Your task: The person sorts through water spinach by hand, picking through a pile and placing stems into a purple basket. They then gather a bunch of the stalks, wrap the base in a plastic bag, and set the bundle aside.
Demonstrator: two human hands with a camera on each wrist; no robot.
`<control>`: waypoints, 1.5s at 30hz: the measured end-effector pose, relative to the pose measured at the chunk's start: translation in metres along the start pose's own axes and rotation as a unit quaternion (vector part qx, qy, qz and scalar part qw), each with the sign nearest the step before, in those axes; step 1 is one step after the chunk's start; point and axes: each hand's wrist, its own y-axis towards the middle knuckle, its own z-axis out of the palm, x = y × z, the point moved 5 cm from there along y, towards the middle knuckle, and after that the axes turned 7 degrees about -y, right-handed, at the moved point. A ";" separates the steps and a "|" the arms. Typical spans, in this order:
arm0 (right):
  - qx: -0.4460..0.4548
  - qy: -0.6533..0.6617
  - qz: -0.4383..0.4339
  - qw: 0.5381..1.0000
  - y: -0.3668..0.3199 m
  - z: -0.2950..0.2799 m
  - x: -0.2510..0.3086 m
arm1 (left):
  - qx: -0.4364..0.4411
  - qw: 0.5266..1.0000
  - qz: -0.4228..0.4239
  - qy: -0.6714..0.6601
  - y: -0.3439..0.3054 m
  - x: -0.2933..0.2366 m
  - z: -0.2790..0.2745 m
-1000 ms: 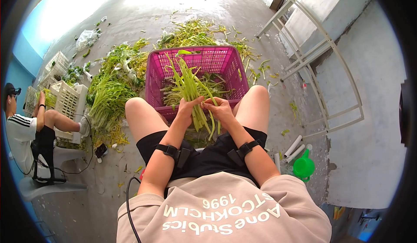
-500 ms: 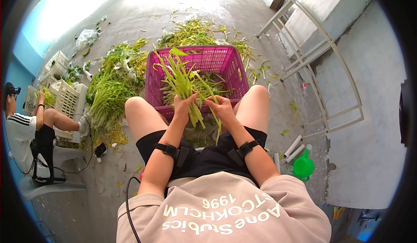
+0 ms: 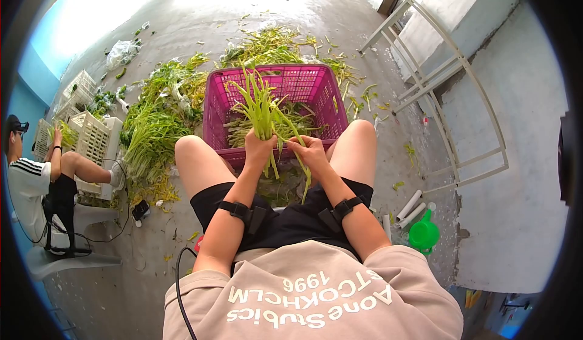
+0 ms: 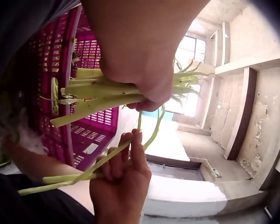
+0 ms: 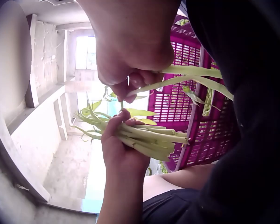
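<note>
My left hand [image 3: 260, 150] grips a bunch of pale green vegetable stalks [image 3: 261, 114], with leafy tops pointing away and cut ends toward my lap. To its right, my right hand [image 3: 311, 153] pinches a couple of thin stalks [image 4: 86, 176] between thumb and fingers. In the left wrist view a thin stem [image 4: 140, 120] runs from my right fingertips up to the left hand. Both hands are over the near rim of a magenta plastic crate [image 3: 214, 114], between my knees. Loose stalks [image 3: 306, 114] lie inside the crate.
A heap of leafy greens [image 3: 155, 127] lies left of the crate, another pile [image 3: 267, 42] behind it. At far left another person [image 3: 36, 182] sits by white crates [image 3: 91, 136]. To the right are a metal frame [image 3: 461, 66], white tubes [image 3: 410, 205] and a green plastic container [image 3: 425, 233].
The bunch in my left hand first swung left, then back toward upright. My right hand has drawn a couple of stalks slightly apart from the bunch, and they hang below it.
</note>
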 end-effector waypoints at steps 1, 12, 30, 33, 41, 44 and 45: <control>0.000 0.000 0.000 1.000 0.001 0.000 -0.001 | -0.014 0.998 0.041 0.053 0.001 0.001 -0.001; -0.057 0.131 0.021 0.989 0.002 -0.028 0.006 | -0.038 0.983 -0.176 -0.030 0.004 0.022 -0.019; -0.113 0.339 -0.009 0.934 0.011 -0.049 -0.004 | 0.304 0.888 -0.300 -0.172 -0.047 0.012 0.047; -0.129 0.338 0.001 0.932 0.009 -0.049 -0.001 | 0.306 0.908 -0.248 -0.141 -0.040 0.018 0.047; -0.128 0.278 0.023 0.952 0.007 -0.043 0.002 | 0.236 0.940 -0.201 -0.143 -0.036 0.010 0.041; -0.117 0.234 0.042 0.964 0.004 -0.039 0.008 | 0.146 0.933 -0.252 -0.213 -0.022 0.018 0.026; -0.087 0.221 0.041 0.971 0.004 -0.035 0.009 | 0.137 0.928 -0.234 -0.256 -0.017 0.016 0.021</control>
